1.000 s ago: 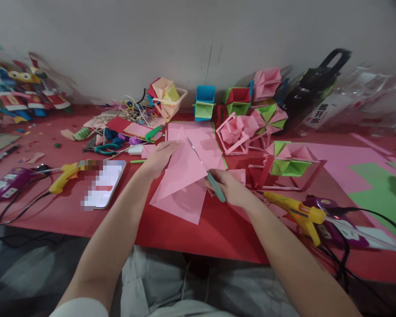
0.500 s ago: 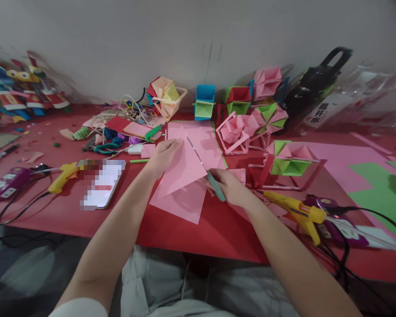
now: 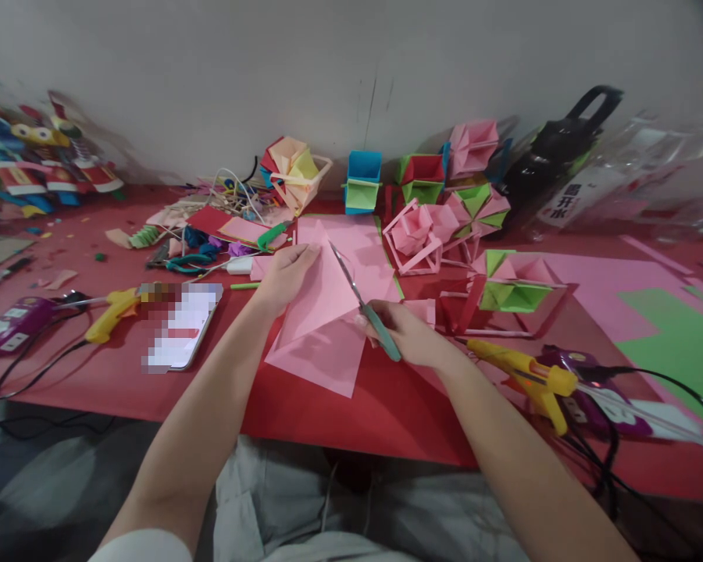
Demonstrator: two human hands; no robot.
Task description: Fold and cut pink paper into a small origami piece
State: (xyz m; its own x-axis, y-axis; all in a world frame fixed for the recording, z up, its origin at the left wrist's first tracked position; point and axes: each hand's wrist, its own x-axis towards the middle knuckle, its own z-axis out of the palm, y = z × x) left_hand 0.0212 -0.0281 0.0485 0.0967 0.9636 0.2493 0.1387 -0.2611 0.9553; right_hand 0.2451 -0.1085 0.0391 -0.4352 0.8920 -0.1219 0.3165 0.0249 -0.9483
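"Head camera: which thing is the largest?"

"It is the red table [image 3: 357, 425], which reaches from left to right, with many crafts upon it."

"And after the table?"

"After it comes the pink sheet [image 3: 322, 289], in the middle. It is plain and smooth, it narrows to a point at the far end, and its near edge runs at a slant. This edge is raised a little above the lower pink sheet [image 3: 328, 371], and a soft shadow falls there."

"What stands on the right?"

"A pink and green paper model [image 3: 515, 293], and nearer, a yellow glue gun [image 3: 521, 375]. On the left lies a phone [image 3: 196, 320], partly blurred."

"How are the hands?"

"The left hand [image 3: 291, 273] pinches the left side of the pink sheet. The right hand [image 3: 410, 332] has its fingers closed around the handles of the scissors [image 3: 380, 332]. Their blades point far and left, along the right side of the pink sheet. How widely these blades are parted, I cannot tell."

"And the smallest?"

"One thin green stick [image 3: 246, 286], just left of the left hand."
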